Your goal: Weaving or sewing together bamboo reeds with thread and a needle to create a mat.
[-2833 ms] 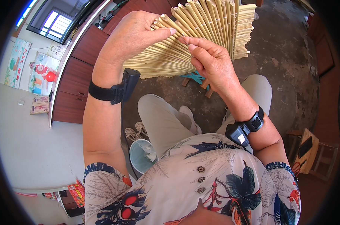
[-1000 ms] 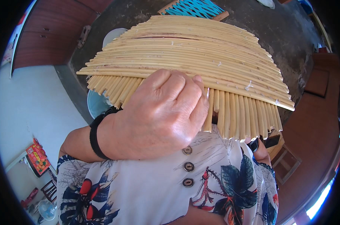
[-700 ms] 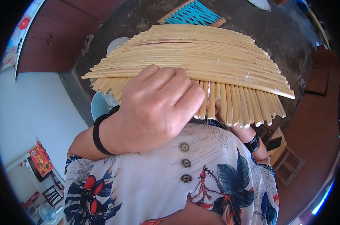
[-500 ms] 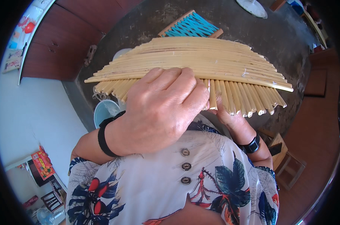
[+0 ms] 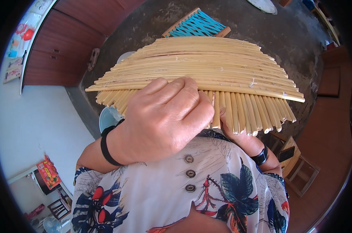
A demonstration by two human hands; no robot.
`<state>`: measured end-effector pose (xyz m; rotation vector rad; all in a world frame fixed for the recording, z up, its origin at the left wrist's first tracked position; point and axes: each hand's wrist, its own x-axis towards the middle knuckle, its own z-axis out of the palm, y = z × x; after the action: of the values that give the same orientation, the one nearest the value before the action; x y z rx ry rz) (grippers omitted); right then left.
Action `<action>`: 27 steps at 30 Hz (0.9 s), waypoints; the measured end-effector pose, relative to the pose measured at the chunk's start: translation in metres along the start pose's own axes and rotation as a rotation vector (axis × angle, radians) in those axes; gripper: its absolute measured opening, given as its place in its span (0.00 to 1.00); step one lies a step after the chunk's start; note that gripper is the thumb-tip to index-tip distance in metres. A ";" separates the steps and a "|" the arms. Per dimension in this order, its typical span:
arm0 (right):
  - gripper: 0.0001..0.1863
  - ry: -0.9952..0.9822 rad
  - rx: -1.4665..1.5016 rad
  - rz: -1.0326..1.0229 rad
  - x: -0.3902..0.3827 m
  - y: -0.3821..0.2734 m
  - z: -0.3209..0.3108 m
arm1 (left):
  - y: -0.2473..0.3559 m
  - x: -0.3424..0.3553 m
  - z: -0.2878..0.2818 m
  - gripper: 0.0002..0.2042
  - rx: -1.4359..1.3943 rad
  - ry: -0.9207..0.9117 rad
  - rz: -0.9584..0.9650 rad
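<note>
A two-layered mat of pale yellow plant stalks (image 5: 199, 62) spans the space in front of me. Its upper layer runs side to side, while the lower layer's stalk ends (image 5: 257, 110) point toward me. My left hand (image 5: 164, 116), a black band at its wrist, is closed over the near edge, knuckles up; its fingertips are hidden. Under the lower stalks, my right hand (image 5: 238, 138) supports the mat from below, its thumb partly showing between stalk ends and most fingers covered. Loose thread ends (image 5: 253, 82) stick up from the upper layer.
Beyond the mat, a wooden frame strung with turquoise cord (image 5: 199, 24) lies on the dark floor. A pale blue bucket (image 5: 107, 118) stands at the left, near dark red cabinets (image 5: 63, 50). At the right are a small wooden stool (image 5: 292, 155) and a black phone (image 5: 286, 154).
The mat's near edge and both hands sit slightly lower in view, and more of the lower stalk ends shows. Both hands keep their hold.
</note>
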<state>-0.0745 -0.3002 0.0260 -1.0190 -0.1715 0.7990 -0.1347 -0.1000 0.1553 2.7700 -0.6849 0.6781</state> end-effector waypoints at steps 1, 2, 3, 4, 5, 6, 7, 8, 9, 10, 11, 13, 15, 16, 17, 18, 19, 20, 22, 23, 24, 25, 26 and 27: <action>0.31 0.009 0.023 -0.002 -0.002 -0.001 0.001 | 0.000 0.001 0.001 0.14 -0.003 0.007 0.007; 0.31 0.010 -0.003 -0.003 -0.003 -0.002 0.001 | 0.000 0.001 0.002 0.14 -0.004 0.016 0.016; 0.31 0.010 -0.055 -0.008 -0.004 -0.003 0.000 | 0.000 0.003 0.003 0.14 0.008 0.034 0.040; 0.31 0.009 -0.114 -0.012 -0.005 -0.003 -0.001 | -0.001 0.003 0.002 0.14 -0.006 0.011 0.034; 0.31 0.007 -0.184 -0.011 -0.006 -0.003 -0.002 | 0.000 0.004 0.002 0.14 -0.008 -0.003 0.039; 0.31 0.003 -0.265 -0.017 -0.006 -0.001 -0.003 | 0.001 0.004 0.000 0.14 -0.010 -0.018 0.044; 0.32 -0.003 -0.351 -0.021 -0.004 0.002 -0.005 | 0.003 0.005 -0.002 0.14 -0.024 -0.044 0.029; 0.32 -0.010 -0.423 -0.028 -0.003 0.005 -0.006 | 0.004 0.005 -0.003 0.14 -0.036 -0.069 0.016; 0.32 -0.020 -0.483 -0.034 -0.003 0.008 -0.008 | 0.005 0.005 -0.004 0.14 -0.050 -0.093 0.002; 0.32 -0.031 -0.540 -0.040 -0.002 0.011 -0.009 | 0.006 0.005 -0.005 0.13 -0.049 -0.098 -0.001; 0.32 -0.041 -0.592 -0.046 -0.003 0.013 -0.011 | 0.006 0.006 -0.005 0.13 -0.047 -0.102 -0.002; 0.33 -0.073 -0.675 -0.045 -0.004 0.016 -0.015 | 0.006 0.006 -0.005 0.13 -0.041 -0.110 0.004; 0.33 -0.100 -0.754 -0.052 -0.005 0.017 -0.016 | 0.006 0.006 -0.005 0.13 -0.042 -0.113 0.015; 0.33 -0.089 -0.769 -0.061 -0.005 0.017 -0.016 | 0.005 0.006 -0.004 0.13 -0.032 -0.109 0.014; 0.33 -0.093 -0.784 -0.064 -0.005 0.017 -0.015 | 0.006 0.006 -0.004 0.13 -0.030 -0.102 0.013; 0.32 -0.035 -0.777 -0.072 -0.004 0.017 -0.013 | 0.006 0.006 -0.004 0.13 -0.030 -0.094 0.020; 0.30 0.023 -0.770 -0.080 -0.005 0.017 -0.010 | 0.006 0.006 -0.005 0.13 -0.033 -0.110 0.009; 0.29 0.053 -0.797 -0.092 -0.002 0.016 -0.009 | 0.007 0.005 -0.005 0.13 -0.041 -0.124 0.003; 0.27 0.080 -0.781 -0.098 -0.001 0.015 -0.004 | 0.007 0.005 -0.005 0.13 -0.043 -0.127 0.004; 0.26 0.081 -0.762 -0.099 0.000 0.014 -0.002 | 0.007 0.005 -0.005 0.12 -0.043 -0.120 0.008; 0.25 0.075 -0.738 -0.096 0.001 0.014 -0.001 | 0.008 0.005 -0.005 0.12 -0.040 -0.111 0.023; 0.24 0.073 -0.709 -0.092 0.002 0.013 0.000 | 0.008 0.004 -0.005 0.12 -0.043 -0.104 0.015; 0.23 0.072 -0.682 -0.089 0.002 0.013 0.001 | 0.008 0.003 -0.005 0.12 -0.045 -0.097 0.017; 0.23 0.069 -0.645 -0.086 0.002 0.013 0.000 | 0.008 0.002 -0.004 0.12 -0.036 -0.103 0.026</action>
<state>-0.0792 -0.2953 0.0152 -1.6321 -0.4286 0.6374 -0.1384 -0.1066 0.1609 2.7836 -0.7469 0.5256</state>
